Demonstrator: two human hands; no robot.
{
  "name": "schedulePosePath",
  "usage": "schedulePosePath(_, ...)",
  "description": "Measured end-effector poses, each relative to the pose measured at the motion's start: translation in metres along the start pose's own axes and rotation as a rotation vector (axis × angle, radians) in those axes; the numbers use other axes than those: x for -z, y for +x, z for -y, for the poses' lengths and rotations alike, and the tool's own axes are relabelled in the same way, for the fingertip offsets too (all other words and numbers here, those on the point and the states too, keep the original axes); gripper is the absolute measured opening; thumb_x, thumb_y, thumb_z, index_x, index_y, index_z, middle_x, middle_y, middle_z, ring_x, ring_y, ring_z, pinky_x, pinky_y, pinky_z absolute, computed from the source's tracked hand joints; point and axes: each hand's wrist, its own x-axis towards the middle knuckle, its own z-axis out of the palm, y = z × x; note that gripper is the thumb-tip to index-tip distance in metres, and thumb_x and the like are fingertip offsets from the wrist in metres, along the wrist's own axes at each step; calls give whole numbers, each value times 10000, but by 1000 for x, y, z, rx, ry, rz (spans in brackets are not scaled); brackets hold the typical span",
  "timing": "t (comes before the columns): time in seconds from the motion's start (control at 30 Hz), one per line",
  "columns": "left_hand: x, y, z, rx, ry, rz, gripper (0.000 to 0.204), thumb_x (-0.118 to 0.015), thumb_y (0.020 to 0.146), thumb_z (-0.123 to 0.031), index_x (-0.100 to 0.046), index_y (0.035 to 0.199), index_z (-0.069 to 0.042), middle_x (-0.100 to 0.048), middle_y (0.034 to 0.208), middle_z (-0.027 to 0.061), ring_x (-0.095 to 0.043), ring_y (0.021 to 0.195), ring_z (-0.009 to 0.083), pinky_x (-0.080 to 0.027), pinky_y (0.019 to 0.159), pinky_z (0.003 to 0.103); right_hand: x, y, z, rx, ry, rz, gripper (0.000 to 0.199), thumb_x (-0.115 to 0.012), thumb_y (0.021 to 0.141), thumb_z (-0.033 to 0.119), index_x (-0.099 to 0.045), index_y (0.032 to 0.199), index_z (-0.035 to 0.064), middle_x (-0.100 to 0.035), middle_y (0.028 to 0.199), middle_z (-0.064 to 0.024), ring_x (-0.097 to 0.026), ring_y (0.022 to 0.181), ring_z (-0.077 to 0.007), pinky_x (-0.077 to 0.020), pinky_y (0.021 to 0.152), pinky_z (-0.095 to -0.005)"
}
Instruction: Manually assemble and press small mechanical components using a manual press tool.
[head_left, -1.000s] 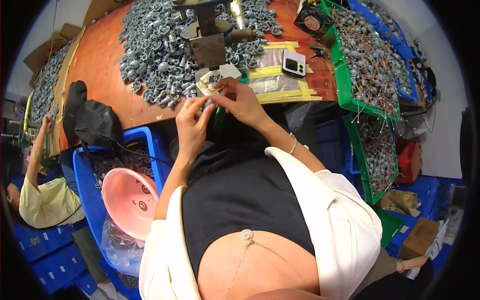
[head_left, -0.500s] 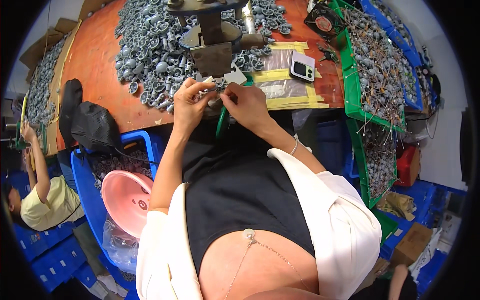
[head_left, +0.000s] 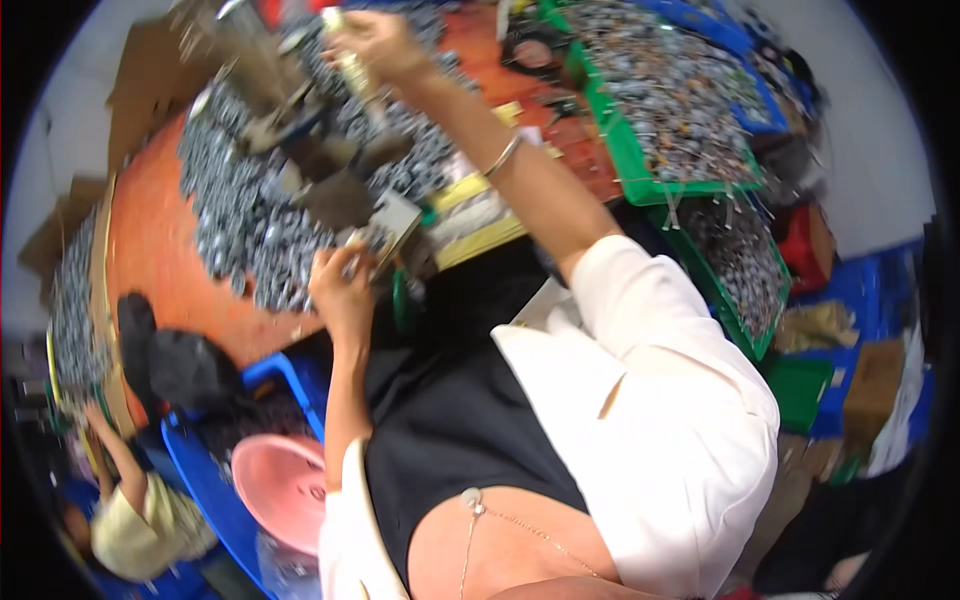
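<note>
My right hand [head_left: 385,45] is raised at the far side, fingers wrapped round the pale, tape-covered lever handle [head_left: 352,75] of a bench press. The press's dark metal head [head_left: 338,200] stands over the near edge of the table. Just below it, my left hand [head_left: 342,292] is closed in a pinch close to a light metal plate [head_left: 398,222]. Whatever sits between its fingertips is too small and blurred to name. Loose grey plastic parts [head_left: 235,215] lie heaped around the press.
Green trays [head_left: 630,170] of wired parts stand at the right. A black bag [head_left: 185,360] lies on the table's left edge. Below it, a pink basin [head_left: 280,485] sits in a blue crate [head_left: 190,470]. Another person [head_left: 150,525] works at far left.
My right hand has left the spot beside my left hand and gone up and away to the lever handle, taking hold of it. The whole view has tilted and shifted.
</note>
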Motion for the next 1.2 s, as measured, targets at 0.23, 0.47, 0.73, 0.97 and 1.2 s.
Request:
schedulePosePath(0.23, -3, -1, 6, -21, -32, 31, 136, -711, 726, -18, -704, 860, -39, -541, 715, 88, -532, 684, 213, -405, 615, 321, -31, -191, 100, 645, -234, -24, 288, -779, 690, 122, -525, 821, 84, -550, 853, -85, -573, 774, -260, -464, 721, -340)
schedulePosePath(0.47, 10, -10, 8, -96, 22, 52, 268, -669, 796, -65, -659, 1063, -62, -598, 856, 115, -582, 762, 266, -436, 639, 357, 0, -197, 115, 829, -581, 240, 238, -773, 732, 209, -585, 796, 77, -605, 827, -42, -599, 828, -236, -473, 796, -392)
schedulePosePath(0.73, 27, -35, -54, 172, -410, 733, 246, -541, 929, -152, -669, 881, 53, -662, 701, 66, -521, 547, 98, -398, 522, 231, 191, -70, 94, 346, -888, -481, 174, -663, 842, 176, -691, 930, 30, -701, 827, -70, -643, 733, -117, -504, 651, -267)
schedulePosePath(0.97, 88, -13, -1, 392, -979, 422, 276, -571, 929, -261, -630, 878, 4, -667, 776, 150, -610, 551, 191, -495, 458, 286, 397, -95, 119, 48, -1588, -1118, 237, -657, 807, 316, -696, 856, 87, -692, 864, -115, -664, 775, -292, -528, 656, -375)
schedulePosePath(1.2, 241, 102, 170, -8, 352, -731, 371, -553, 928, -261, -598, 1135, 44, -615, 1139, 198, -602, 998, 279, -471, 885, 367, 408, -111, 86, -289, -1642, -934, 220, -588, 845, 333, -682, 878, 137, -685, 903, -124, -653, 862, -313, -512, 707, -453)
